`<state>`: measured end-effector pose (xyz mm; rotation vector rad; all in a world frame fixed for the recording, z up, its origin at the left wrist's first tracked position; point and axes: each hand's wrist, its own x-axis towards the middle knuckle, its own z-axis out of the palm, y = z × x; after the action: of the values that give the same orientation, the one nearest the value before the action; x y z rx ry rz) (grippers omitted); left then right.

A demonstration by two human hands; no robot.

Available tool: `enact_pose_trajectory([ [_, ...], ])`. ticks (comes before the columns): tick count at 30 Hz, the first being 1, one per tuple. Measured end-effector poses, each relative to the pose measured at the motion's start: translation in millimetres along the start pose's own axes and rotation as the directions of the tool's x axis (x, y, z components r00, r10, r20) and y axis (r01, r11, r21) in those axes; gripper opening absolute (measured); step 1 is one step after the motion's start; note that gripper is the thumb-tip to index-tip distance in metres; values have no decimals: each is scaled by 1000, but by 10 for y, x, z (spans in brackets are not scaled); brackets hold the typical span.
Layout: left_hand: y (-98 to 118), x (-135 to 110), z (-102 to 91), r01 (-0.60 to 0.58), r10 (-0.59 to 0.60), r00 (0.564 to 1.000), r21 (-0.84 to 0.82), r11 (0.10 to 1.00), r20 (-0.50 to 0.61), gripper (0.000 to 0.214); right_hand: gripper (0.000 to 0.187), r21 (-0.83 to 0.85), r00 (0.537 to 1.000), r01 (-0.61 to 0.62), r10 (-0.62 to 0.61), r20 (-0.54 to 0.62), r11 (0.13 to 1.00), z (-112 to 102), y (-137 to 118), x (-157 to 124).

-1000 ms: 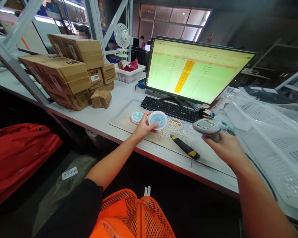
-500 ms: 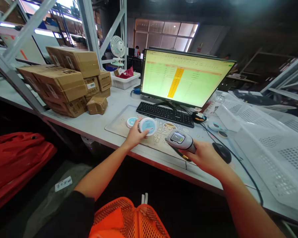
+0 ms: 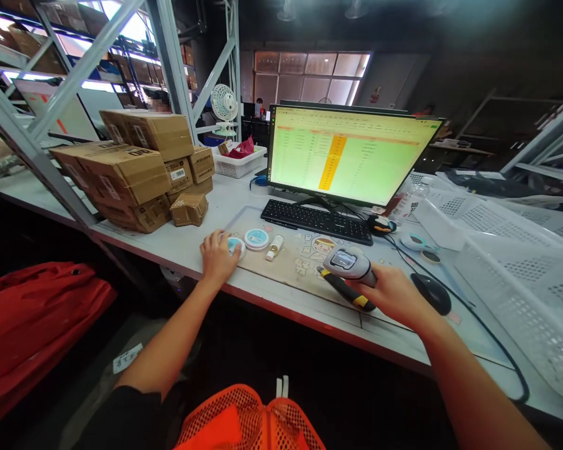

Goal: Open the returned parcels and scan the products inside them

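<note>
Loosely curled left fingers (image 3: 214,240), holding round tub (image 3: 233,244)

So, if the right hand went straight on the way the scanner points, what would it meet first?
Probably the small white-and-gold item on the mat, though depth is unclear and the scanner may pass above it.

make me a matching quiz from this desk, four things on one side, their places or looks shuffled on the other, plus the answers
Things:
1. scanner
2. utility knife
3. keyboard
4. small basket

Places or looks:
A. just in front of the monitor
B. black and yellow
C. holding something pink
D. gripped in the right hand

Pairs: 1-D, 2-B, 3-A, 4-C
</note>
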<state>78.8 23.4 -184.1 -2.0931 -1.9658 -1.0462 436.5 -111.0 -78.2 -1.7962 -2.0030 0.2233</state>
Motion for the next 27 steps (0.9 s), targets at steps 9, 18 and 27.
enact_pose_trajectory([
  [9, 884, 67, 313, -137, 145, 919, -49, 989, 367, 34, 30, -47, 1000, 1, -1, 9, 999, -62, -23, -43],
  [18, 583, -2, 313, -431, 543, 779, -362, 827, 314, 34, 29, -46, 996, 17, -13, 83, 999, -68, 42, 16],
  [27, 456, 6, 299, -509, 659, 710, -464, 724, 249, 37, 21, -111, 983, 66, -46, 177, 992, 121, -80, 254],
])
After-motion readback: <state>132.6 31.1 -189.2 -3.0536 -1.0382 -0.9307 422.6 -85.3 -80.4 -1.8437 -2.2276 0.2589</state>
